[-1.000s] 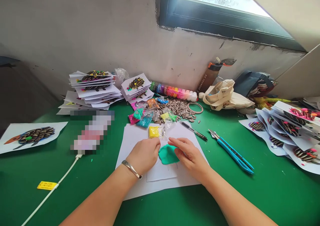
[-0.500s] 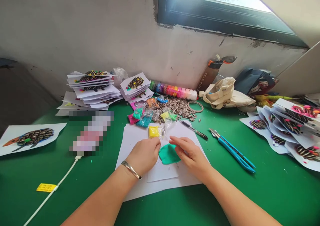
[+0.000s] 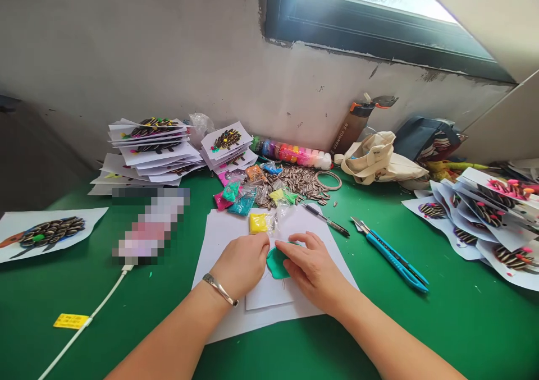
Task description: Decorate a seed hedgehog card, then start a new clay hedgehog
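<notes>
Green clay (image 3: 278, 263) sits flat on our small white paper (image 3: 267, 297), our right hand (image 3: 312, 265) loosely open over it, left hand (image 3: 243, 261) curled beside it, can't tell if it's gripping anything.

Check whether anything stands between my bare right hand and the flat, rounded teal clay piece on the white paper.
Nothing visible does: the right hand has its fingers over the clay piece's right side. The square yellow clay packet lies beyond the piece, outside that gap.
</notes>
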A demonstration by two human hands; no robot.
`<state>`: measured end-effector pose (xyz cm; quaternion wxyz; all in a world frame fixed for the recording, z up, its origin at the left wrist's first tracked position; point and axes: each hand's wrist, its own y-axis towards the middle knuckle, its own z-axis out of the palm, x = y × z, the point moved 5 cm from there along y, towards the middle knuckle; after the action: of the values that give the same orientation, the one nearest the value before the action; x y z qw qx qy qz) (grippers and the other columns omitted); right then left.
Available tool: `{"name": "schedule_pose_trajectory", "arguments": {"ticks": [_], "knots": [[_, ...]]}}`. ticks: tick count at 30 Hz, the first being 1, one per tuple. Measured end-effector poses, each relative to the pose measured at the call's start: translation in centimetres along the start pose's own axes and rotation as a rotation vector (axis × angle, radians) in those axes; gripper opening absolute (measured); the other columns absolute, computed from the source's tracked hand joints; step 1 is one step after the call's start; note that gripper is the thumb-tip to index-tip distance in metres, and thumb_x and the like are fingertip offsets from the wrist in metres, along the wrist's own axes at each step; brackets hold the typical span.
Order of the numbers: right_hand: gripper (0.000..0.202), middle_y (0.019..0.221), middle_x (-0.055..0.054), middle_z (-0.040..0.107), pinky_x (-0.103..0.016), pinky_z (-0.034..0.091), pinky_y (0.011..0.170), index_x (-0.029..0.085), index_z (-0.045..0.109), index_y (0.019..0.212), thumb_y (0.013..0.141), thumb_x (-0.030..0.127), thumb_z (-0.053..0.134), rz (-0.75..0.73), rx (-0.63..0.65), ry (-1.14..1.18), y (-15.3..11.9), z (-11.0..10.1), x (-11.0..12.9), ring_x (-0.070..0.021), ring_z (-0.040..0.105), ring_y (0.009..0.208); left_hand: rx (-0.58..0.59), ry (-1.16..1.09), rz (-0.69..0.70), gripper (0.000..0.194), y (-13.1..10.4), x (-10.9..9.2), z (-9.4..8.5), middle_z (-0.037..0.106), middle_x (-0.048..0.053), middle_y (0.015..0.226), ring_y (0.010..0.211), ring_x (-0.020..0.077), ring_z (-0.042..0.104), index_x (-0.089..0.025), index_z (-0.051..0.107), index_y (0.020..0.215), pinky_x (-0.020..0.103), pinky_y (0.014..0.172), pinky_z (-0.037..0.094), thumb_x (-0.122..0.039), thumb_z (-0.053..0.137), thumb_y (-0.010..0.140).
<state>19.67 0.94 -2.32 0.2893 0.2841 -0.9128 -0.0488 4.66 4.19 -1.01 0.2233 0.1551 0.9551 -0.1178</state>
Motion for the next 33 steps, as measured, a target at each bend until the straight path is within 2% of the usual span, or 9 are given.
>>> {"name": "schedule_pose_trajectory", "arguments": {"ticks": [3,6,9,12,15,18,23,29,33], "knots": [[0.039,0.109,-0.008,0.065,-0.046,0.043,0.098,0.027,0.054,0.130,0.092,0.023,0.046,0.069,-0.001,0.124,0.0,-0.2,-0.8,-0.0255,0.047,0.118,-0.006,0.001,0.006,0.022,-0.1,0.0,0.0,0.064,0.000,0.069,0.061,0.0167,0.057,-0.022,0.052,0.072,0.026,0.053,0.030,-0.021,0.038,0.090],[0.038,0.126,-0.008,0.057,-0.040,0.045,0.099,0.028,0.055,0.130,0.093,0.029,0.046,0.119,-0.004,0.226,-0.1,-0.4,-1.3,-0.0237,0.044,0.124,-0.011,0.004,0.007,0.022,-0.2,0.1,0.0,0.064,0.000,0.068,0.061,0.0166,0.057,-0.022,0.051,0.071,0.026,0.052,0.030,-0.021,0.039,0.090],[0.040,0.123,-0.007,0.060,-0.044,0.042,0.101,0.028,0.052,0.133,0.094,0.028,0.045,0.063,0.034,0.189,-0.1,-0.5,-0.7,-0.0251,0.041,0.127,-0.012,0.003,0.005,0.023,-0.1,0.2,0.1,0.064,0.000,0.068,0.061,0.0168,0.057,-0.022,0.050,0.071,0.026,0.052,0.030,-0.021,0.038,0.090],[0.040,0.114,-0.007,0.065,-0.055,0.032,0.105,0.028,0.051,0.132,0.092,0.022,0.045,-0.006,0.089,0.065,0.0,-0.2,0.2,-0.0272,0.043,0.123,-0.005,0.005,0.002,0.022,-0.1,0.2,0.1,0.065,0.001,0.070,0.063,0.0174,0.058,-0.022,0.052,0.072,0.026,0.053,0.030,-0.022,0.039,0.090],[0.040,0.112,-0.006,0.065,-0.058,0.027,0.106,0.028,0.051,0.130,0.092,0.019,0.044,-0.014,0.086,0.004,0.1,0.0,0.6,-0.0266,0.045,0.118,-0.001,0.005,0.004,0.021,0.0,0.2,0.0,0.066,0.001,0.072,0.064,0.0179,0.059,-0.022,0.054,0.074,0.026,0.054,0.031,-0.021,0.039,0.089],[0.040,0.117,-0.007,0.062,-0.055,0.028,0.106,0.029,0.052,0.131,0.093,0.021,0.045,0.007,0.064,0.037,0.1,0.1,0.1,-0.0260,0.045,0.119,-0.003,0.008,0.001,0.021,0.0,0.1,0.0,0.066,0.002,0.072,0.065,0.0183,0.060,-0.022,0.055,0.075,0.026,0.054,0.032,-0.022,0.039,0.089],[0.038,0.127,-0.008,0.053,-0.041,0.042,0.100,0.031,0.052,0.133,0.095,0.032,0.043,0.151,0.055,0.302,-0.1,-0.3,-1.3,-0.0224,0.047,0.121,-0.002,0.012,-0.005,0.023,-0.2,0.0,-0.2,0.067,0.002,0.072,0.064,0.0184,0.060,-0.022,0.056,0.076,0.026,0.053,0.033,-0.022,0.038,0.090],[0.041,0.115,-0.003,0.065,-0.055,0.023,0.109,0.031,0.049,0.134,0.094,0.026,0.045,0.023,0.116,0.104,0.1,-0.1,0.4,-0.0252,0.042,0.124,-0.004,0.003,-0.003,0.022,-0.2,-0.1,-0.3,0.067,0.002,0.073,0.066,0.0179,0.060,-0.022,0.057,0.077,0.026,0.055,0.034,-0.021,0.039,0.090],[0.041,0.111,-0.001,0.068,-0.058,0.019,0.110,0.032,0.045,0.137,0.096,0.030,0.041,0.023,0.125,0.073,0.2,0.0,0.7,-0.0255,0.042,0.124,-0.001,-0.010,-0.012,0.023,-0.3,-0.1,-0.3,0.066,0.002,0.073,0.066,0.0181,0.060,-0.022,0.056,0.075,0.026,0.057,0.035,-0.022,0.040,0.090]]}}
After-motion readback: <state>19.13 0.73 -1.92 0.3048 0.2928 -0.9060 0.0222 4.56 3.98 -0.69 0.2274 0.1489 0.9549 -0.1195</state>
